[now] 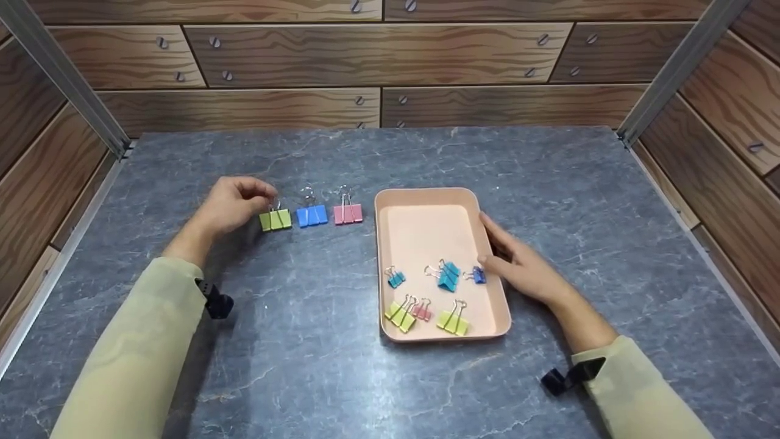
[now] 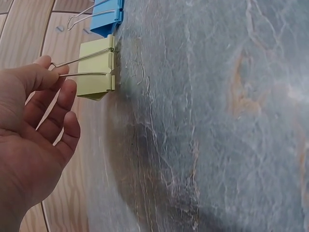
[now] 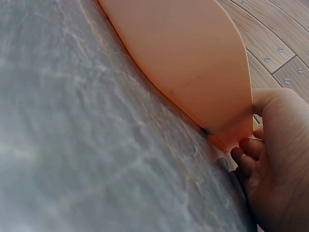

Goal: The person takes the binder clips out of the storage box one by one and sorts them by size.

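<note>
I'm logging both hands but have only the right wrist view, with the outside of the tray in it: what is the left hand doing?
Observer: The left hand pinches a wire handle of the yellow-green clip.
Operator: Anything beside that clip?
Observer: Yes, a row toward the tray: first the blue clip, then the pink clip.
Operator: I can't see inside the tray. What's there?
Observer: Six clips, all toward the end nearer the person.
</note>
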Motion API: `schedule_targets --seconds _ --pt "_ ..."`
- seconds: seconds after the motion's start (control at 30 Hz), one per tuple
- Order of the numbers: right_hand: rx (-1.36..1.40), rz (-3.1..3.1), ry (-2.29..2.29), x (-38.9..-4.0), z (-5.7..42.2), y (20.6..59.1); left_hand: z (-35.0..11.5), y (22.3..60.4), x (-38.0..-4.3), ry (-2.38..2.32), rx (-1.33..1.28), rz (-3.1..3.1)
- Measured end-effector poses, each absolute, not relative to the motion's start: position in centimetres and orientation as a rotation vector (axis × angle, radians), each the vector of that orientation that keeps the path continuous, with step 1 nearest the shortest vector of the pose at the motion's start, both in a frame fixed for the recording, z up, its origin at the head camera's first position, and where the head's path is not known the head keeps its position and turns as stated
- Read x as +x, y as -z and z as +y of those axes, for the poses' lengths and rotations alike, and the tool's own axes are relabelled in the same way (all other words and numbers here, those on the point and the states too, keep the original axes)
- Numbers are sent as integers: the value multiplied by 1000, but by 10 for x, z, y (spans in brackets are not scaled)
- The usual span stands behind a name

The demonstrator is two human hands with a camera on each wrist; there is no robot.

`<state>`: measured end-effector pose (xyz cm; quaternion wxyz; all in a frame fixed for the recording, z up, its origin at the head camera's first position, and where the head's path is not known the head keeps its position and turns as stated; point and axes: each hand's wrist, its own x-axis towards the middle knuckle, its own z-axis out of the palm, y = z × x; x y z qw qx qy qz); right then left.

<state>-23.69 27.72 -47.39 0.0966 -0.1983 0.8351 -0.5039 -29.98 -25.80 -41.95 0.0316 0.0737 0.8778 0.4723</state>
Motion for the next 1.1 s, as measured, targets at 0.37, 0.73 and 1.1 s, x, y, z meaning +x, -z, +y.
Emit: schedule_targets --seconds 0.37,0.73,1.1 --pt "-592 2466 1493 -236 276 475 -257 424 -301 -1443 241 2677" --pt "-597 2493 1466 -236 278 474 -250 432 -303 -1587 254 2667" --pt "-616 2463 1500 -237 277 473 -253 430 -301 -1575 201 2669"
